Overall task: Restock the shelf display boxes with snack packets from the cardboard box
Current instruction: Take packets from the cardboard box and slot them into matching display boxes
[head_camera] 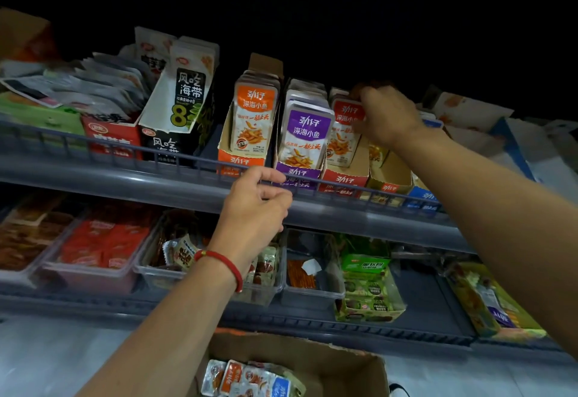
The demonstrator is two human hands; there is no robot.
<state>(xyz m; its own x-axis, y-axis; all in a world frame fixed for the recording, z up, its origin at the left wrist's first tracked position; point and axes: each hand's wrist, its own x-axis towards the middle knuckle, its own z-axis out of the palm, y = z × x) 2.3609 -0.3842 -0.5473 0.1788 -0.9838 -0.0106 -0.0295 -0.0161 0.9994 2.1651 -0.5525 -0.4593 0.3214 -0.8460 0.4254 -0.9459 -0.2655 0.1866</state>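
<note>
On the upper shelf stand an orange display box [240, 158], a purple display box [297, 174] and a red display box [344, 179], each with upright snack packets. My right hand [383, 113] reaches up and grips the top of the red packets [344, 140] in the red box. My left hand [258, 199], a red bracelet on its wrist, hovers by the shelf's front rail [125, 149] below the purple box, fingers loosely curled and holding nothing. The cardboard box [353, 368] sits at the bottom, with several loose packets [250, 379] inside.
Left on the upper shelf are a black seaweed box [175, 143], a red box [112, 137] and a green box [43, 121]. Yellow [391, 177] and blue [422, 198] boxes stand right of the red display box. The lower shelf holds clear plastic bins [312, 290] and a green carton [369, 290].
</note>
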